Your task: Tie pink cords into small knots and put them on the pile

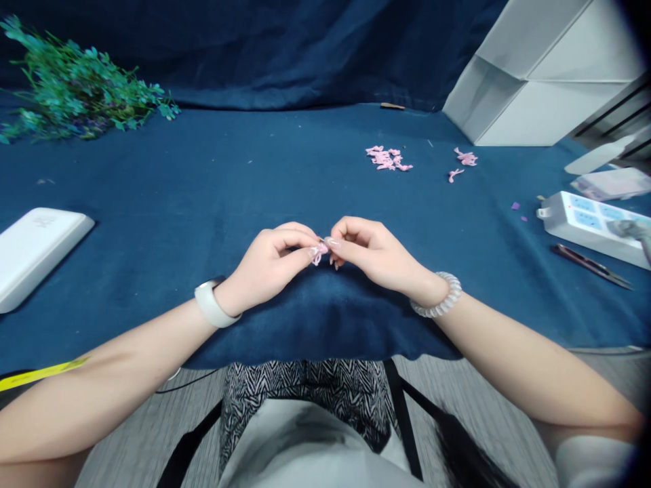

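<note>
Near the front edge of the blue cloth (213, 183), both hands meet around a small pink piece (319, 253). My left hand (277, 261) pinches it between thumb and index finger, with pink loops hanging below the thumb. From the other side, my right hand (373, 251) has its thumb and index finger pressed together at the piece's right end. Farther back lies a pile of similar pink pieces (387, 159). To its right are a smaller pink cluster (466, 157) and a single pink piece (455, 175).
Green artificial foliage (81, 91) lies at the back left, a white box-like device (43, 251) at the left. On the right are a power strip (600, 227), thread snips (593, 266) and a clear case (613, 183). White storage bins (539, 112) stand at the back right.
</note>
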### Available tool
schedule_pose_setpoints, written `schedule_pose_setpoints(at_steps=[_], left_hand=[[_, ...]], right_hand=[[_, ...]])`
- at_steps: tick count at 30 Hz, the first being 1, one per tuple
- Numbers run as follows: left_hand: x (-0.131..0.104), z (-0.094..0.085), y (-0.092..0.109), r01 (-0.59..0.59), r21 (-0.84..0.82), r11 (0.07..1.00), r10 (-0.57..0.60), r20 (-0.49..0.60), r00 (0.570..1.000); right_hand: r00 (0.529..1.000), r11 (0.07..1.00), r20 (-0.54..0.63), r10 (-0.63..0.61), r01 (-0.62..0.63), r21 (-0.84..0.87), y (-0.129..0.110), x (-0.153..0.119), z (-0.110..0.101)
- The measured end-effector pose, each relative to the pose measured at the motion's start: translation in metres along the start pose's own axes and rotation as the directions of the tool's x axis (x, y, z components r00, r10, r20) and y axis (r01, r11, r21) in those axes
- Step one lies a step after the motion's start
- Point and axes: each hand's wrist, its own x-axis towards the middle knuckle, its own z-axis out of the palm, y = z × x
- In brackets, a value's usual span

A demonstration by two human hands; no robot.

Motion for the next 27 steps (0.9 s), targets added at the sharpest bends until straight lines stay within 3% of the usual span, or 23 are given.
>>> schedule_pose_setpoints(at_steps=[8, 20, 27], left_hand=[[-0.0012, 0.0009, 0.0018, 0.096, -0.081, 0.992, -0.095, 0.019, 0.995], [0.0009, 0.0045, -0.0016, 0.128, 0.027, 0.991, -0.128, -0.018, 0.992], [0.001, 0.002, 0.003, 0.15, 0.08, 0.985, -0.15, -0.008, 0.989]], right_hand=[[0.999, 0.998, 0.009, -0.04, 0.04, -0.044, 0.002, 0.0, 0.0009], [0.999, 0.999, -0.03, -0.034, 0.034, -0.005, 0.0032, 0.0021, 0.0051], [1.0, 1.0, 0.016, -0.002, 0.002, -0.021, 0.0041, 0.001, 0.0039]])
